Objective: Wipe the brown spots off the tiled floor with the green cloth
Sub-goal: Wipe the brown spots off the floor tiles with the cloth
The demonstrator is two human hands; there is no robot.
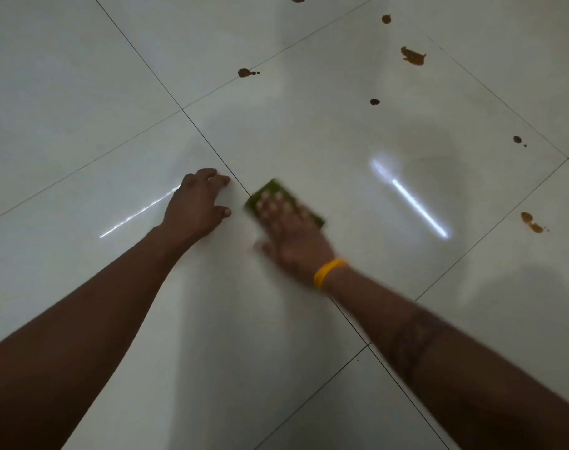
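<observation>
the right hand (291, 237), blurred, presses flat with spread fingers on the green cloth (283, 203) on the tiled floor (276, 336); the left hand (197, 203) just beside it holds nothing, fingers spread on the floor; brown spots (413, 56) lie well beyond the right hand

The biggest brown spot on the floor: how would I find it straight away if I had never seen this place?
Start from the right hand pressing the green cloth on the white tiled floor, then look far up and to the right. There a loose line of brown spots runs along the tiles. The biggest brown spot is the ragged, elongated, lighter orange-brown one; its neighbours are small dark round dots.
</observation>
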